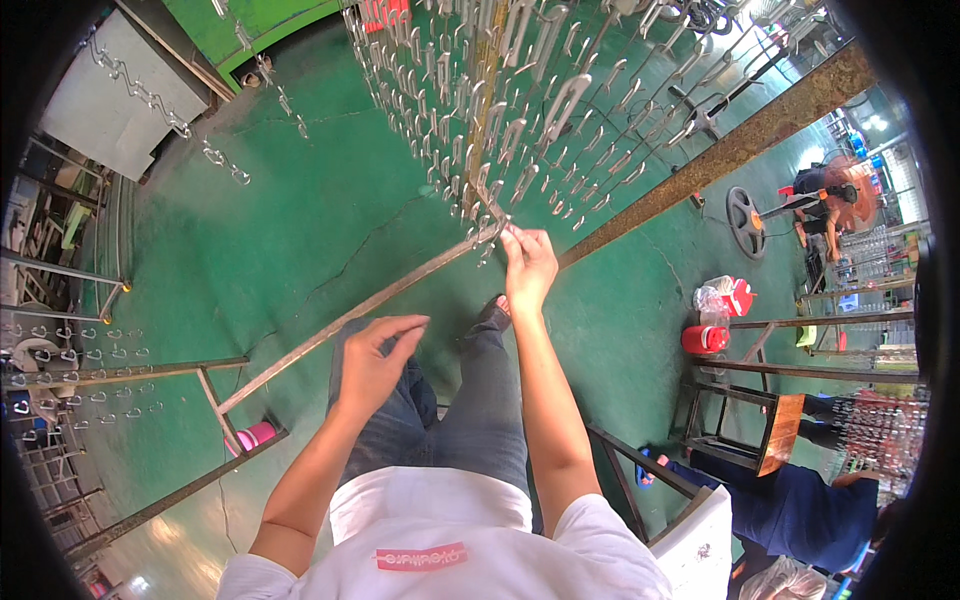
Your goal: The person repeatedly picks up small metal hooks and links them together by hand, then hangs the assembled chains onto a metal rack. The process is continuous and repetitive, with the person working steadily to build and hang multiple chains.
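A tall metal rack (480,110) hung with several rows of small silver metal hooks rises in front of me. My right hand (527,265) reaches up to the rack's lower corner, its fingertips pinched on one small metal hook (497,235). My left hand (375,360) hovers lower, above my knee, fingers loosely curled and apart, holding nothing that I can see. A long metal bar (340,325) of the frame slants from the rack down to the left, passing just beside my left hand.
Green painted floor (290,230) lies below. A second hook rack (70,380) stands at left. A wooden stool (770,430), a red container (705,340) and a seated person in blue (800,510) are at right. A rusty beam (720,150) crosses the upper right.
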